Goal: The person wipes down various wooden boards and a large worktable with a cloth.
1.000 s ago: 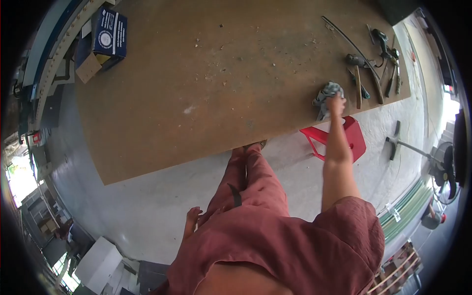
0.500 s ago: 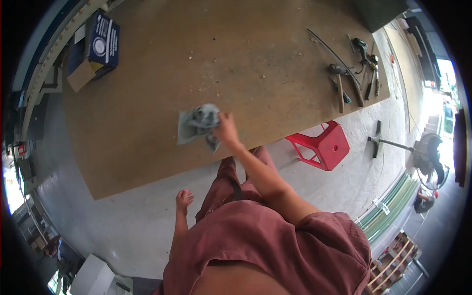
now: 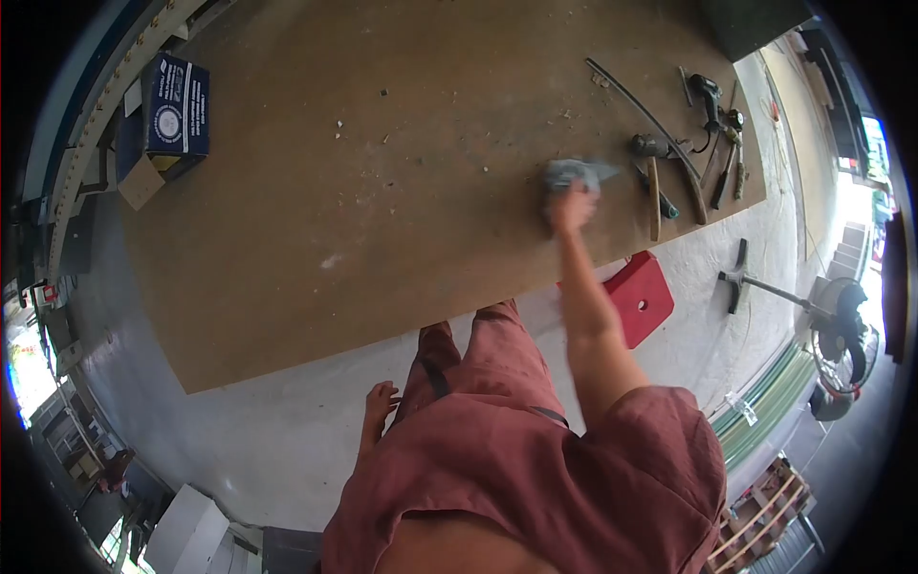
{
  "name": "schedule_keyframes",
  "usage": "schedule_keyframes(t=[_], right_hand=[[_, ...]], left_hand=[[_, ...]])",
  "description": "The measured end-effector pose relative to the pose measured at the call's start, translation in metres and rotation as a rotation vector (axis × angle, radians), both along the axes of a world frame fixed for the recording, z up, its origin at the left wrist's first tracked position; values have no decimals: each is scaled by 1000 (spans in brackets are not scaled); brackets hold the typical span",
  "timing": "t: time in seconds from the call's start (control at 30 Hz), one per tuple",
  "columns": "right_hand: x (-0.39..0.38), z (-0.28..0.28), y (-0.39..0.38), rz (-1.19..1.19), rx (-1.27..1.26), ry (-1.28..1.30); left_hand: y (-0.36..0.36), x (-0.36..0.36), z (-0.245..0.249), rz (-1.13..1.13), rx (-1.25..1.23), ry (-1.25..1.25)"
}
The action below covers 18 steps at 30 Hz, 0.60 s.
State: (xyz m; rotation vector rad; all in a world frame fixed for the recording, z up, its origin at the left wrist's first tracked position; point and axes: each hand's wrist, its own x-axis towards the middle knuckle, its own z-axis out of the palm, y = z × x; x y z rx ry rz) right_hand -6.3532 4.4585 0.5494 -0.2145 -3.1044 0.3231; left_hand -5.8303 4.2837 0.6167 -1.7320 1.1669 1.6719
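Observation:
Gripped in my right hand [image 3: 576,209] is a crumpled grey-blue rag [image 3: 572,174], pressed on the brown tabletop [image 3: 258,258] and slightly blurred. Close to the rag's right side lies a hammer [image 3: 654,196] with a wooden handle. Beyond it are a green-handled tool [image 3: 669,208], a long curved dark bar [image 3: 636,103] and a black power tool [image 3: 708,100]. Small chips and pale dust are scattered over the middle of the tabletop. My left hand [image 3: 382,399] hangs beside my left thigh, below the table edge, holding nothing, its fingers loosely bent and apart.
A blue cardboard box [image 3: 179,110] with an open flap stands at the table's far left. Partly behind my right forearm, a red plastic stool [image 3: 643,298] stands at the table's front edge. A standing fan [image 3: 843,330] is on the floor to the right.
My right hand has swept the rag to the right across the tabletop, from near the front middle to beside the tools. My left hand has shifted slightly, staying at my side.

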Motion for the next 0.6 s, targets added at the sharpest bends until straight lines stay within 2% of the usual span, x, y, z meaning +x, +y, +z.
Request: schedule_keyframes(t=[0.03, 0.07, 0.1, 0.13, 0.17, 0.2, 0.23, 0.3, 0.33, 0.4, 0.43, 0.47, 0.5, 0.53, 0.57, 0.6], right_hand=[[20, 1, -38, 175, -14, 32], [42, 16, -79, 228, -158, -223], [68, 25, -115, 124, -641, -340], [97, 20, -146, 447, -496, -242], [116, 27, -172, 589, -499, -510], [129, 53, -193, 529, -671, -699], [149, 41, -210, 506, -783, -695], [141, 70, -223, 554, -933, -679], [123, 83, -216, 549, -929, -673], [62, 100, -192, 617, -1075, -362], [22, 97, -169, 683, -1056, -72], [-23, 114, -137, 703, -811, -72], [-70, 98, -111, 392, -1146, -71], [-140, 154, -53, 355, -1051, -295], [-201, 73, -12, 568, -456, 357], [-226, 66, 19, 413, -313, 324]], left_hand=[[5, -8, -1, 3, 1, 0], [8, -18, -3, -7, 2, 28], [9, -29, -5, -17, 2, 57], [9, -40, -5, -17, -3, 60], [7, -52, -3, -12, -48, 87], [5, -63, -2, -9, -93, 116], [3, -67, -5, 10, -127, 170], [-1, -86, 2, 53, -159, 185], [-3, -96, 6, 98, -191, 191], [-1, -96, -1, 86, -206, 221], [2, -96, -4, 129, -161, 163], [7, -95, -6, 176, -117, 100], [15, -97, -1, 185, -117, 100], [29, -99, 8, 182, -111, 72], [38, -100, 18, 168, -103, 44], [45, -100, 23, 182, -107, 31]])
